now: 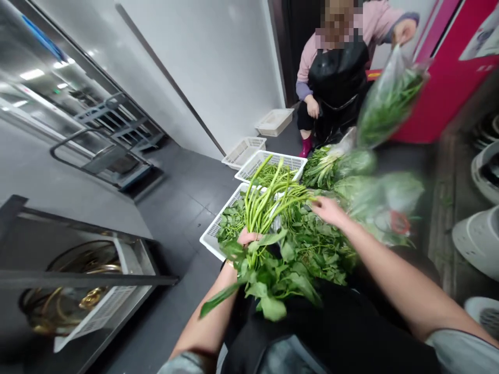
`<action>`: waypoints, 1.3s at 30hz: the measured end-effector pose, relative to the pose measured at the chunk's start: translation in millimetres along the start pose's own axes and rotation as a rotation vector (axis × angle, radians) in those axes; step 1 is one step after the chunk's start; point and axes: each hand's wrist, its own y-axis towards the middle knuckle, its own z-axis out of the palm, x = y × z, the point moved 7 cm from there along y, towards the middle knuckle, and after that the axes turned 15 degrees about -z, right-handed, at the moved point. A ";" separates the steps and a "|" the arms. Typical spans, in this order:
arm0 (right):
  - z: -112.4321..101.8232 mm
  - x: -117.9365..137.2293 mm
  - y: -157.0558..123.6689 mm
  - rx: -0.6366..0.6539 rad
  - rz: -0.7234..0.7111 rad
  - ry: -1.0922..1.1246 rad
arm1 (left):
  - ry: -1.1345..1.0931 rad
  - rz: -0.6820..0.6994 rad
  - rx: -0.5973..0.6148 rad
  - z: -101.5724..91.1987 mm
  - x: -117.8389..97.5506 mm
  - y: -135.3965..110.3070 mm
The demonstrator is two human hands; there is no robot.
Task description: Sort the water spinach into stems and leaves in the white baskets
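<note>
My left hand (247,239) is closed round a bunch of long-stemmed leafy greens (265,208), stems pointing away from me and leaves hanging toward my lap. My right hand (326,209) reaches forward to the stem ends, its fingers partly blurred and pinched at the stems. Below the bunch a white slotted basket (213,231) holds more loose greens (312,244) on the floor.
A second white basket (268,161) with greens stands behind the first; two more baskets (245,150) lie near the wall. A crouching person in a black apron (338,72) lifts a plastic bag of greens (390,101). Bagged greens (374,197) lie at right. Steel equipment (78,270) stands at left.
</note>
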 end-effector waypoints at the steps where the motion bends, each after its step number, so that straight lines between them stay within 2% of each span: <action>1: 14.0 13.7 3.6 0.031 0.047 0.200 | -0.059 -0.010 0.040 6.6 -0.8 -0.3; 3: 49.1 48.1 4.3 0.090 0.086 0.672 | -0.255 -0.057 0.140 19.4 -1.5 -1.0; 4: 62.3 61.9 2.2 0.056 0.103 0.829 | -0.347 -0.082 0.175 24.2 -1.5 -1.3; 5: 73.6 73.0 -0.7 0.020 0.107 0.940 | -0.415 -0.101 0.194 27.5 -1.4 -1.4; 7: 88.0 84.2 -8.0 -0.026 0.116 0.982 | -0.470 -0.121 0.202 30.1 -0.7 -1.0; 9: 90.6 84.0 -12.9 -0.006 0.124 0.832 | -0.485 -0.138 0.234 32.7 0.4 0.4; 12: 75.7 80.1 -7.8 0.010 0.051 0.519 | -0.500 -0.166 0.280 43.7 -0.6 7.5; 13: 72.2 80.5 -3.5 0.014 0.019 0.458 | -0.484 -0.170 0.257 49.0 -2.4 11.9; 15: 70.5 80.6 6.0 0.004 0.003 0.400 | -0.397 -0.162 0.135 59.2 -8.8 21.9; 17: 69.8 75.2 14.1 -0.069 0.069 0.388 | -0.261 -0.113 -0.015 65.5 -20.6 28.6; 19: 63.7 67.0 19.2 -0.151 0.125 0.386 | -0.138 -0.020 -0.061 65.7 -34.2 29.4; 20: 58.3 62.3 20.2 -0.173 0.138 0.397 | -0.093 0.021 -0.024 62.9 -38.3 28.3; 22: 46.5 52.3 19.4 -0.122 0.134 0.390 | -0.047 0.038 0.137 51.2 -36.4 26.2; 24: 36.2 39.5 14.3 -0.023 0.142 0.332 | -0.096 -0.086 0.279 32.7 -20.6 29.2; 25: 33.9 32.8 11.0 0.028 0.157 0.292 | -0.089 -0.187 0.263 21.9 -9.5 34.1; 26: 34.4 26.9 7.9 0.076 0.173 0.251 | -0.036 -0.296 0.186 11.6 1.6 40.2; 27: 37.8 22.7 5.4 0.115 0.185 0.213 | -0.022 -0.331 0.166 9.6 5.2 45.9; 29: 51.8 21.5 2.9 0.184 0.181 0.155 | -0.121 -0.363 0.152 20.6 2.7 57.1; 31: 68.3 28.9 2.3 0.247 0.145 0.094 | -0.416 -0.342 0.189 45.3 -11.3 65.1; 34: 77.5 48.9 -0.8 0.316 0.071 0.027 | -0.889 -0.264 0.101 69.7 -30.9 69.6; 37: 61.6 66.0 -8.7 0.404 0.057 -0.166 | -1.025 -0.240 0.016 80.6 -35.3 64.2; 39: 38.7 76.9 -8.9 0.347 0.055 -0.414 | -0.945 -0.219 -0.061 79.8 -34.9 57.6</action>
